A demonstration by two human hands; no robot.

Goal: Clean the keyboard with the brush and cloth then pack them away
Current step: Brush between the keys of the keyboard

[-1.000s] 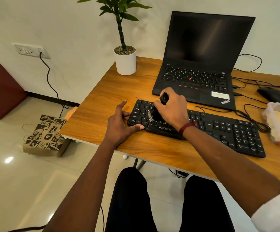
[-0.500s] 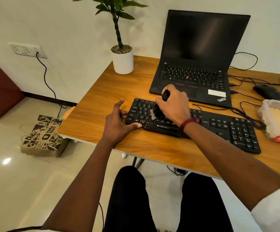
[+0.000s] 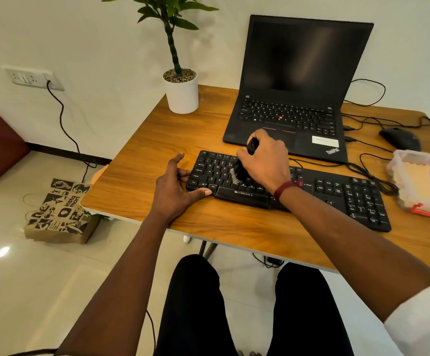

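Under right hand (image 3: 266, 160), brush (image 3: 239, 170) half-hidden.

Wooden desk (image 3: 136, 160): keyboard (image 3: 337, 194), laptop (image 3: 293, 119), pot (image 3: 181, 92)

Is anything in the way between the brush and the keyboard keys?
Nothing visible. The right hand holds the brush with its bristles down on the keyboard keys, while the left hand steadies the keyboard's left end.
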